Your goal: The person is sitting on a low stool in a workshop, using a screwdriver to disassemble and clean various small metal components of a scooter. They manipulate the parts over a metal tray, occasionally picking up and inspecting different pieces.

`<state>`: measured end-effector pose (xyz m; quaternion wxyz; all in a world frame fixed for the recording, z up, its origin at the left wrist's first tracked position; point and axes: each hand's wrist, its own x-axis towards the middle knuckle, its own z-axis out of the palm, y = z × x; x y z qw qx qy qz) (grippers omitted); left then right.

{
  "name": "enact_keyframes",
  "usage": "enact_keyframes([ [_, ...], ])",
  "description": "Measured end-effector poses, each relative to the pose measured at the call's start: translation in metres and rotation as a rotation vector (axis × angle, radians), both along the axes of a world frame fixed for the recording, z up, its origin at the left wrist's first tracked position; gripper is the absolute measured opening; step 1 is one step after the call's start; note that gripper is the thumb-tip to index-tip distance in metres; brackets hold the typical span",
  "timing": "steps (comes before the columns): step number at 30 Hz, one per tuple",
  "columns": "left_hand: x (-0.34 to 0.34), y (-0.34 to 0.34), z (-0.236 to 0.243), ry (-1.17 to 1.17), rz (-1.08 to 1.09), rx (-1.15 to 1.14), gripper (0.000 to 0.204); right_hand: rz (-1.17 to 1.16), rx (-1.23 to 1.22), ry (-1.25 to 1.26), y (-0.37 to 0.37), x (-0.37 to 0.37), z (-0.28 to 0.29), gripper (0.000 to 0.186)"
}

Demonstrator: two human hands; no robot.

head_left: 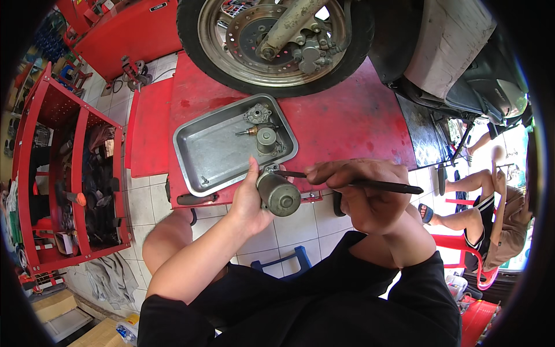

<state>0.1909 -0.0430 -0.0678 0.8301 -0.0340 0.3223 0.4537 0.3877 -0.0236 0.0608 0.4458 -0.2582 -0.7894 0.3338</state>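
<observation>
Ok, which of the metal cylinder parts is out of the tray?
The larger grey cylinder, gripped in the left hand below the tray. The smaller one sits inside the tray with other parts.

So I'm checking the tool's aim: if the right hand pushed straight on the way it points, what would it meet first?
Probably the grey cylindrical motor part in the left hand; the right hand points its thin dark tool left at its top.

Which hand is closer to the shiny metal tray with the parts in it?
Left. The left hand, holding a grey cylindrical motor, has its thumb at the rectangular metal tray's near rim. The right hand, holding a thin black tool, sits farther right.
</observation>
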Motion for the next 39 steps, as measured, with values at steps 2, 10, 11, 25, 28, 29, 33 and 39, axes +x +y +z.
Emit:
enact_keyframes([
  [2, 0.001, 0.001, 0.0, 0.018, -0.005, -0.011, 0.065, -0.003, -0.007, -0.001, -0.001, 0.001, 0.001, 0.02],
  [10, 0.0, -0.002, 0.001, 0.007, -0.02, 0.057, 0.064, 0.033, 0.022, 0.016, 0.002, -0.002, -0.004, 0.02],
  [11, -0.001, -0.002, 0.001, 0.009, -0.013, 0.053, 0.063, 0.037, 0.027, 0.009, 0.002, -0.001, -0.005, 0.02],
  [25, -0.001, -0.002, 0.0, -0.063, -0.01, 0.023, 0.06, 0.161, 0.166, 0.006, 0.007, -0.004, -0.002, 0.019],
  [28, 0.0, -0.001, 0.0, -0.023, 0.006, 0.014, 0.06, 0.156, 0.193, -0.013, 0.008, -0.003, -0.002, 0.018],
  [29, 0.0, -0.001, 0.002, 0.0, 0.007, 0.006, 0.06, 0.154, 0.197, -0.01, 0.008, -0.004, -0.002, 0.019],
  [33, 0.0, -0.001, 0.003, 0.024, 0.005, -0.015, 0.06, 0.164, 0.2, -0.029, 0.009, -0.004, -0.005, 0.023],
  [39, 0.001, 0.0, 0.003, 0.027, -0.013, 0.007, 0.062, 0.195, 0.193, -0.03, 0.011, 0.0, -0.006, 0.026],
])
